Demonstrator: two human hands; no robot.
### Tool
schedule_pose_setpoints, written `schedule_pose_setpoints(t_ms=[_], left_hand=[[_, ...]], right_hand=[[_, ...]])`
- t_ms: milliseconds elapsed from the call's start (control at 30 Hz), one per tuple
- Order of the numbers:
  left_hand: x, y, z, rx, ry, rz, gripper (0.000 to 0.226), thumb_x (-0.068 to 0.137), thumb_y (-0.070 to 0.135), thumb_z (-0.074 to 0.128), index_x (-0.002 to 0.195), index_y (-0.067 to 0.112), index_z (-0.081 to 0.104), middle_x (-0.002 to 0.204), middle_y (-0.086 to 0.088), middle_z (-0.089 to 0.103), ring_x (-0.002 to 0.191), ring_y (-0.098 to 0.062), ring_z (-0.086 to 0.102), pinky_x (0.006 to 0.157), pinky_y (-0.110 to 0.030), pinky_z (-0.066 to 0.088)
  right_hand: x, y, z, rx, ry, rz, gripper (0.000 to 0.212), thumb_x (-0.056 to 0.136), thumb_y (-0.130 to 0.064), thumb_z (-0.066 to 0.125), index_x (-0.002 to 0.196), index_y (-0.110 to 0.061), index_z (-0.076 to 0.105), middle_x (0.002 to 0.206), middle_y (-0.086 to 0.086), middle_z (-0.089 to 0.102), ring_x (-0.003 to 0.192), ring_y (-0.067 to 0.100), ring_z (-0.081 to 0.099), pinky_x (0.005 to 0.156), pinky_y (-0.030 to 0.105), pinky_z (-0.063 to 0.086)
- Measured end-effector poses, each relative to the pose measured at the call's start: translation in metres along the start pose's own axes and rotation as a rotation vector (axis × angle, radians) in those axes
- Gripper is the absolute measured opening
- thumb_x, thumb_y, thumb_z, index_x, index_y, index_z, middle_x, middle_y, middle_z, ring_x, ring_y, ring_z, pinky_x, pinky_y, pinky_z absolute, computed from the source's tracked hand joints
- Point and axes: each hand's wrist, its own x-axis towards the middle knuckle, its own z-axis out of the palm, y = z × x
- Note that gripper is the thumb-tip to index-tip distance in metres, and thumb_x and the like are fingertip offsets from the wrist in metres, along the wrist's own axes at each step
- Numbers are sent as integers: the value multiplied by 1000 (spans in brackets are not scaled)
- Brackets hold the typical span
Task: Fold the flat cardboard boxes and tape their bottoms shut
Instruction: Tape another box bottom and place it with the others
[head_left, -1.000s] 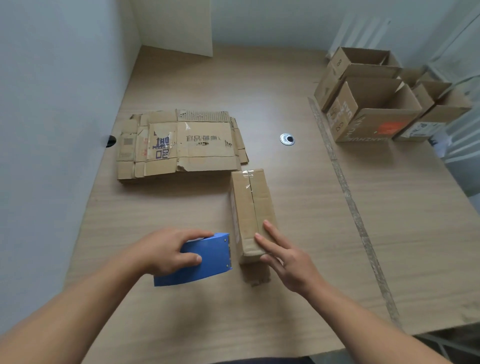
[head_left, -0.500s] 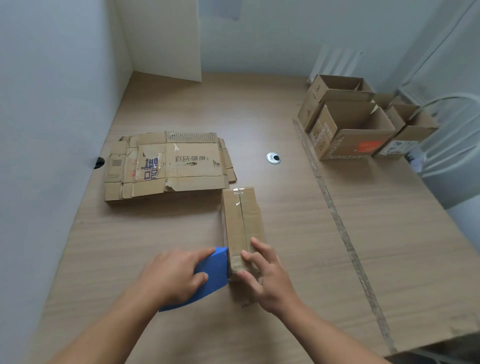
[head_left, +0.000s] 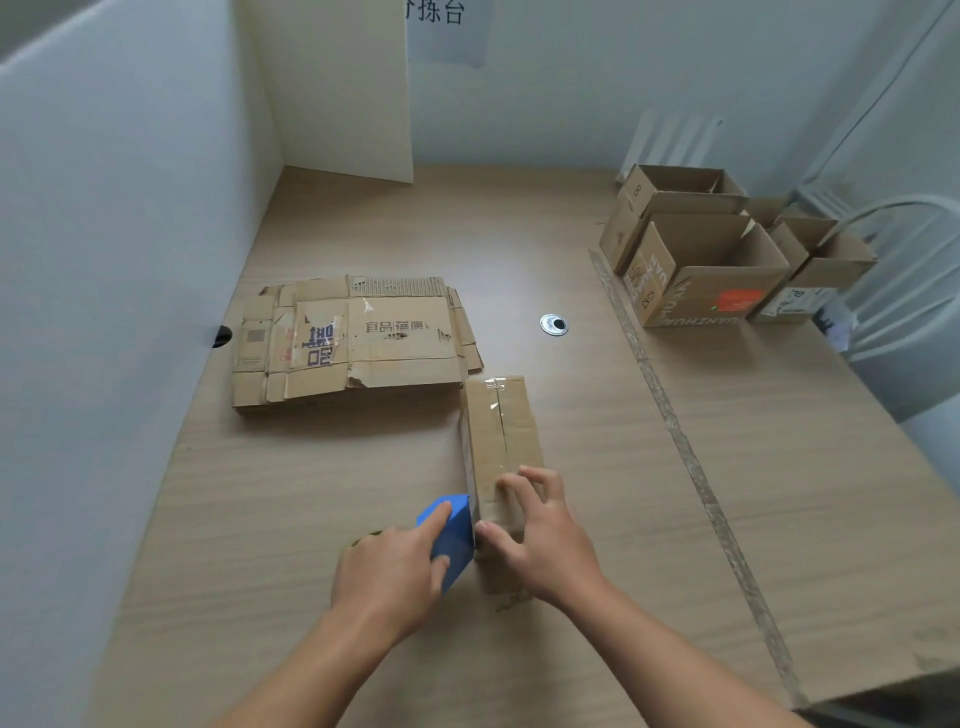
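**ITEM: BOX-TAPING STATION, 1 BOX IN HAND**

**Progress.** Done: at least 3 erected boxes (head_left: 701, 270), open tops up, grouped at the far right of the worktop (head_left: 597, 519). In work: 1 small box (head_left: 501, 436), folded, lying lengthwise in front of the person with its closed flaps facing up. Clear tape shows along the centre seam and over the far edge; the near end is hidden under the hand. By this evidence the strip is near its finish, with cutting and pressing down probably left. Outstanding: 1 stack of flat cardboard boxes (head_left: 353, 343), just beyond and left of the small box; count not legible.

**Left hand** (head_left: 389, 571). Fingers curled round a blue tape dispenser (head_left: 453, 535), index finger laid along its top; the dispenser's front edge meets the box's near left corner.

**Right hand** (head_left: 540, 535). Fingers (head_left: 524, 480) bent and spread over the box's near top, thumb against its near end beside the dispenser, holding the box down.
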Motion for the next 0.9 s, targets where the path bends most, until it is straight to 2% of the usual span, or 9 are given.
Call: schedule_pose_setpoints(t_ms=[167,233,333,433,567,667,733,800,900], left_hand=[[-3,-21,-2,-92,19,-20,60,98,51,40,152,51,15,123,1,66,112,-26,61,83,-34,48],[-3,-31,-7,-110,52,-40,60,98,52,40,152,51,15,123,3,66,111,-24,61,81,-34,47],[-3,-48,-15,-167,87,-70,59,98,52,43,151,52,19,124,3,66,111,-24,61,81,-34,47],[-2,-63,-22,-206,117,-85,59,97,52,46,151,52,22,122,3,66,108,-23,61,79,-34,48],[1,-73,-29,-252,168,-114,58,96,51,49,149,53,26,120,4,67,104,-23,61,76,-34,49],[2,-78,-32,-304,205,-132,58,95,49,51,148,52,29,117,5,68,100,-24,61,77,-35,49],[1,-78,-34,-317,211,-133,58,94,48,52,148,52,30,116,4,68,99,-25,60,76,-35,49],[1,-78,-35,-324,213,-134,59,94,48,52,148,52,30,116,4,67,98,-24,60,75,-34,48],[1,-80,-37,-334,219,-134,59,94,48,52,148,52,30,113,4,67,95,-24,59,75,-35,49]], right_hand=[[20,-32,-12,-220,25,101,85,81,-72,57,150,-50,12,132,-6,26,128,18,31,99,44,38],[24,-34,-8,-216,-7,129,91,82,-63,61,153,-46,7,147,-4,14,142,20,14,104,45,37],[22,-27,-5,-198,-139,115,95,83,-50,61,155,-45,0,161,-10,-20,151,21,-5,115,45,31],[17,-18,-15,-295,-269,-7,96,83,-45,63,154,-47,-1,161,-14,-23,152,17,-12,119,46,23],[9,-6,-30,-411,-294,-106,92,78,-39,67,150,-49,10,161,-17,-6,152,16,-2,120,50,16],[5,-4,-32,-424,-210,-108,81,73,-50,67,140,-48,22,151,-13,14,142,19,24,113,49,26],[5,-9,-29,-406,-153,-87,78,74,-62,67,138,-47,25,143,-10,21,134,20,32,107,46,32],[5,-15,-24,-409,-123,-78,80,79,-63,65,144,-50,21,142,-6,21,131,22,34,104,44,34],[8,-21,-20,-488,-173,-75,79,90,-52,61,152,-50,12,152,-1,14,140,27,23,113,50,26]])
